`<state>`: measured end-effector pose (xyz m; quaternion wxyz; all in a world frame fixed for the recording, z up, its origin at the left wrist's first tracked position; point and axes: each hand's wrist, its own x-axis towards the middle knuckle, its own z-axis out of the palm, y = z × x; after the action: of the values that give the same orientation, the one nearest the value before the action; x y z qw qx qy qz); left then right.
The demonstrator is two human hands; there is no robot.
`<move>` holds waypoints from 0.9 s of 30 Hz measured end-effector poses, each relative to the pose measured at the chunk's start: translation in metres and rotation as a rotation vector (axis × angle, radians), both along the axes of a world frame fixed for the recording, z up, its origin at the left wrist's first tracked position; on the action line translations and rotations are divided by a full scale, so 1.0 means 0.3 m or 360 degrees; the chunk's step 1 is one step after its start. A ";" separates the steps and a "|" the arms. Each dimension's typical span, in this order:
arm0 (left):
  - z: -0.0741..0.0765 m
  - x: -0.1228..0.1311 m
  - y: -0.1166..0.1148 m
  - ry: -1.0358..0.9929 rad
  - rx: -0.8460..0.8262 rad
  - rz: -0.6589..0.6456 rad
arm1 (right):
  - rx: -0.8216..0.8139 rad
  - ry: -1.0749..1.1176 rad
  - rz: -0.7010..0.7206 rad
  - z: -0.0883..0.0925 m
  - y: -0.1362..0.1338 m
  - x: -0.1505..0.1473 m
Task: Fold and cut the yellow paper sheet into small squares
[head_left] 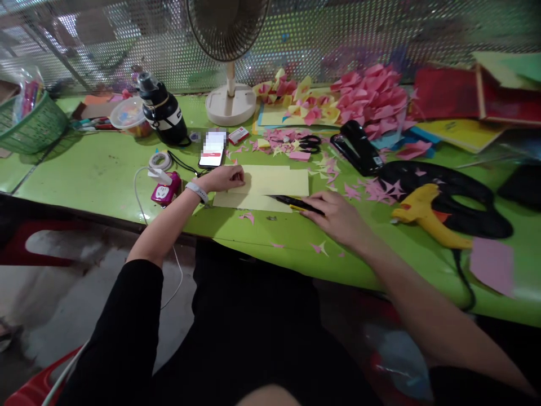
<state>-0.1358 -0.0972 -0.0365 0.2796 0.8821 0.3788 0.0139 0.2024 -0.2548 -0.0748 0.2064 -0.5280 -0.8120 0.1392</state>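
Sheets of pale yellow paper (276, 180) lie on the green table in front of me, one strip showing below the upper sheet. My left hand (228, 177) is closed, its curled fingers at the left end of the upper sheet. In my right hand (332, 214) is a black and yellow utility knife (298, 203), its blade pointing left at the line between the upper sheet and the lower strip. Pink scraps (247, 217) lie just below the paper. Black-handled scissors (310, 143) rest among more cuttings behind it.
A phone (212, 149), tape roll (160, 161), pink power adapter (165, 190) and black bottle (163, 113) stand left. A fan (230, 104) and folded pink paper pieces (372, 101) are behind. To the right lie a stapler (359, 148) and a yellow glue gun (431, 214).
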 end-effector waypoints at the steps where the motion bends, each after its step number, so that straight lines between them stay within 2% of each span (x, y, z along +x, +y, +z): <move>1: 0.004 0.001 -0.002 0.0009 -0.0010 0.0006 | 0.0000 0.0003 0.0007 0.000 -0.003 0.003; 11: 0.016 0.003 -0.002 0.0046 -0.0057 0.0004 | 0.0072 0.0028 -0.0028 -0.021 -0.001 -0.052; 15: 0.012 0.004 0.000 0.0033 -0.0089 0.0014 | 0.0045 0.0029 0.0002 -0.015 -0.007 -0.045; 20: 0.014 0.010 0.008 0.0065 -0.0087 0.0005 | -0.0010 0.0007 0.0020 -0.004 0.016 -0.098; 27: 0.018 0.017 0.014 0.0114 -0.0111 -0.0014 | 0.0054 0.0033 -0.0005 0.005 0.001 -0.125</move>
<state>-0.1308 -0.0929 -0.0310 0.2965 0.8734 0.3849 -0.0320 0.1648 -0.2546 -0.0734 0.2240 -0.5241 -0.8112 0.1305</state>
